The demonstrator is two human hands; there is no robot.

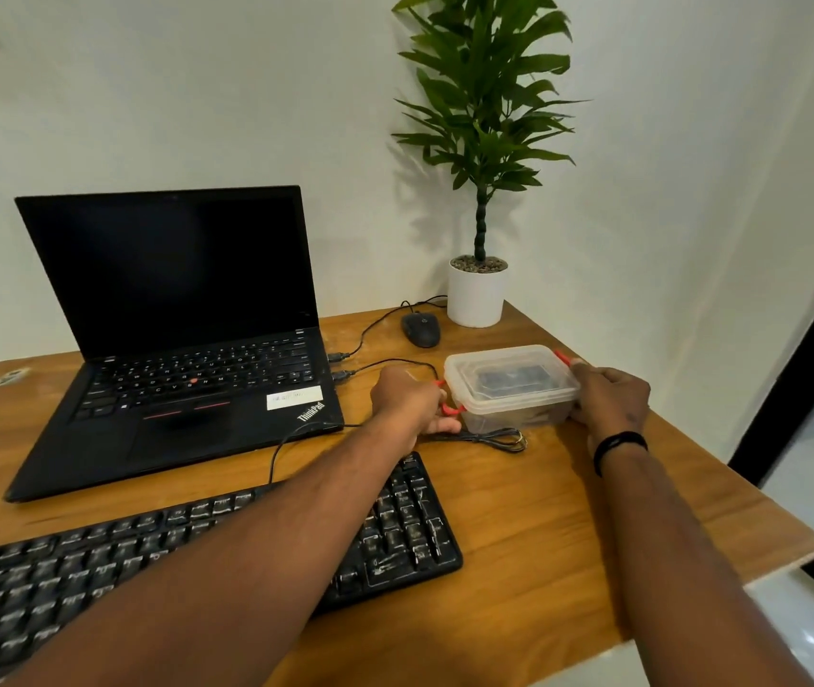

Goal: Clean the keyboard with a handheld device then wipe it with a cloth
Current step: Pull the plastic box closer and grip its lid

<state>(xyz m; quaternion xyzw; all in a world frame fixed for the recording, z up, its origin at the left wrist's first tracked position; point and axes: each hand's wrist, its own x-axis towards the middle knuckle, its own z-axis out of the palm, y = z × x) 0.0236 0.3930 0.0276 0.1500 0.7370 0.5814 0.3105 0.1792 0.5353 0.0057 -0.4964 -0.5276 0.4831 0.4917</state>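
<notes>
Both hands grip lidded clear box (511,384) — dark contents inside.

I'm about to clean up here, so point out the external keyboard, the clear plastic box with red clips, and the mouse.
external keyboard (395,528): head view, on the number-pad keys at its right end.
clear plastic box (509,374): head view, on its translucent lid.
mouse (421,328): head view, on its black top shell.

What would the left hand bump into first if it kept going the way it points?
The left hand already touches the clear plastic container at its red latch, so it would push that box first. Depth is hard to judge.
</notes>
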